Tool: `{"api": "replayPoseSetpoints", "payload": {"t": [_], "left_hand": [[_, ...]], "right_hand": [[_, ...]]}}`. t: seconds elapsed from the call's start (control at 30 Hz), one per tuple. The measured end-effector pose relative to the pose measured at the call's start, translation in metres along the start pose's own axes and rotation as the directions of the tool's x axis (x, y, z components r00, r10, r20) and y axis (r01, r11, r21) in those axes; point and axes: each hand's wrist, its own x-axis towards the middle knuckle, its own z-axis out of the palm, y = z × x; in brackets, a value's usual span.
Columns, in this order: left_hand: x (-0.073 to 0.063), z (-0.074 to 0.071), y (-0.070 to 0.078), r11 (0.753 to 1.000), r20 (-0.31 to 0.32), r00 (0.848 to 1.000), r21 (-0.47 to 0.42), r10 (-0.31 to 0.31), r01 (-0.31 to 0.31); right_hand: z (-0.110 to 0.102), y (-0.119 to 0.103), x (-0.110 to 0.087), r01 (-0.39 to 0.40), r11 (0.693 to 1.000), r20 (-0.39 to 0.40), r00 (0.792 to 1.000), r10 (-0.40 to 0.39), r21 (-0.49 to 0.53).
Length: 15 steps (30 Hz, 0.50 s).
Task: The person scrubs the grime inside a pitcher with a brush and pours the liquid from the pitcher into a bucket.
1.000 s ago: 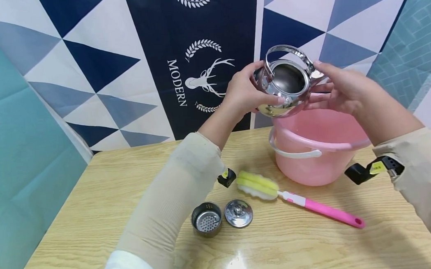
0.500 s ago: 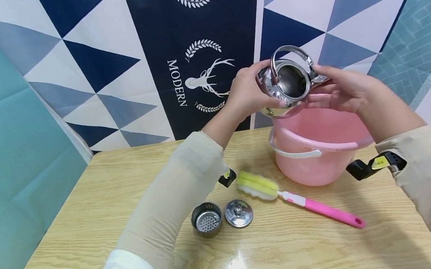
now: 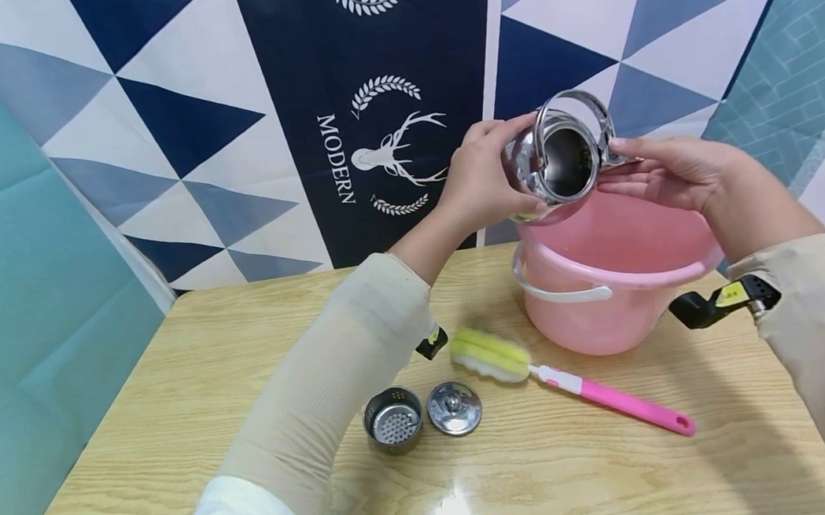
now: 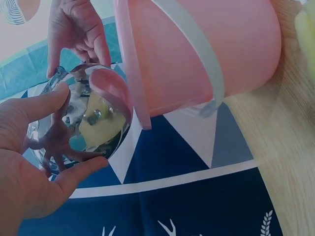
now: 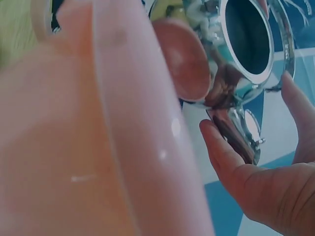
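A shiny metal teapot (image 3: 527,164) without its lid is tilted above the rim of a pink bucket (image 3: 589,317), its round mouth facing the head camera. My left hand (image 3: 481,174) grips the teapot's body from the left, thumb and fingers spread around it. At the spout side, my right hand (image 3: 684,174) has its thumb at the base of the arched handle (image 5: 290,44) and its fairly straight fingers beside the spout (image 5: 238,135). The teapot's inside looks dark; whether it holds anything cannot be seen.
A sponge brush (image 3: 492,355) with a pink handle lies before the bucket. A perforated metal strainer cup (image 3: 394,424) and a round metal lid (image 3: 454,408) stand on the wooden table (image 3: 250,378). Patterned cloth (image 3: 186,145) hangs behind the table.
The teapot has shifted to the right and tipped further towards its spout, with the left hand moving along. The right hand has moved slightly right and down beside it.
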Motion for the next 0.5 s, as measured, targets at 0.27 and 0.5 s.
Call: {"api": "replayPoseSetpoints", "payload": {"t": [0.27, 0.5], "left_hand": [[-0.001, 0.003, 0.000, 0.996, -0.005, 1.000, 0.084, 0.027, -0.027], [0.000, 0.008, 0.005, 0.988, 0.008, 1.000, 0.149, 0.026, -0.027]], "right_hand": [[-0.010, -0.006, 0.000, -0.046, 0.992, 0.069, 0.996, 0.054, -0.115], [-0.019, -0.015, -0.002, -0.050, 0.957, 0.215, 0.970, 0.114, -0.285]]}}
